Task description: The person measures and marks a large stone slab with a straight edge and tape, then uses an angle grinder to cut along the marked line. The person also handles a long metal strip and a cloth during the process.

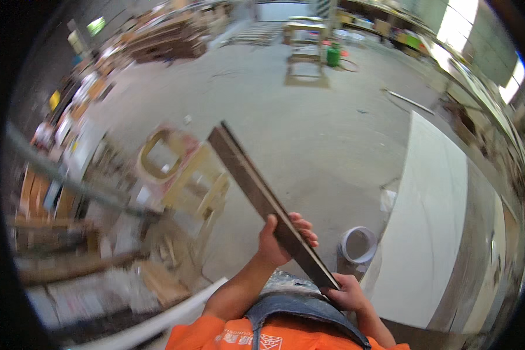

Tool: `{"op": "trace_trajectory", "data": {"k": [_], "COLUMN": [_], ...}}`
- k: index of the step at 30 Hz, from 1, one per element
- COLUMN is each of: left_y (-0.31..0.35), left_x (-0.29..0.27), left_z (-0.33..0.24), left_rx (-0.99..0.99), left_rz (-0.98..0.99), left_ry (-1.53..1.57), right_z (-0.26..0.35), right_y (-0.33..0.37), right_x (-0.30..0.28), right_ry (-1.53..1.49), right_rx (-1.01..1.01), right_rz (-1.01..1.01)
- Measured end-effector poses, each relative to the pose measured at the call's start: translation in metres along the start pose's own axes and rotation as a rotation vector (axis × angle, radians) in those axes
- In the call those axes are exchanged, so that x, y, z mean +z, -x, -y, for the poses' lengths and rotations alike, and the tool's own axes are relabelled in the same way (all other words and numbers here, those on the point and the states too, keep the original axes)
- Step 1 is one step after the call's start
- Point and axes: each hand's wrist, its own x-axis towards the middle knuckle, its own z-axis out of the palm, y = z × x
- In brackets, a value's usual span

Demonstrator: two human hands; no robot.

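A long, narrow brown strip point(258, 192) with straight edges was held up off the floor, slanting to the left of the pale bucket point(359, 245). Its near end sat just to the bucket's lower left, and its far end reached forward and leftward, well apart from the bucket. A thin pale line and a darker edge ran lengthwise along it; whether it was one piece or two could not be told.

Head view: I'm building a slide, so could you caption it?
Left hand and right hand hold a long dark strip aslant over a workshop floor, a pale bucket nearby.
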Motion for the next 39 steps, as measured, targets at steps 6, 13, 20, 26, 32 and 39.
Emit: {"op": "trace_trajectory", "data": {"k": [6,13,20,26,32,39], "left_y": [-0.079,-0.181,-0.347,-0.479,-0.641,-0.876], "left_x": [-0.013,-0.033,-0.013,0.0,-0.045,-0.079], "left_z": [-0.071,-0.136,-0.195,-0.211,-0.201,-0.157], "left_rx": [-0.041,0.051,0.276,0.375,0.208,-0.123], "left_rz": [0.138,-0.092,-0.37,-0.574,-0.57,-0.525], "left_ry": [-0.009,-0.197,-0.4,-0.483,-0.469,-0.455], "right_z": [0.053,0.082,0.127,0.152,0.128,0.128], "right_y": [-0.071,-0.184,-0.331,-0.413,-0.485,-0.558], "right_x": [-0.025,-0.077,-0.2,-0.293,-0.385,-0.529], "right_ry": [0.011,0.156,0.215,0.444,0.41,0.271], "right_rx": [-0.039,-0.113,-0.304,-0.402,-0.339,-0.08], "right_rz": [0.003,-0.071,-0.119,-0.306,-0.489,-0.675]}}
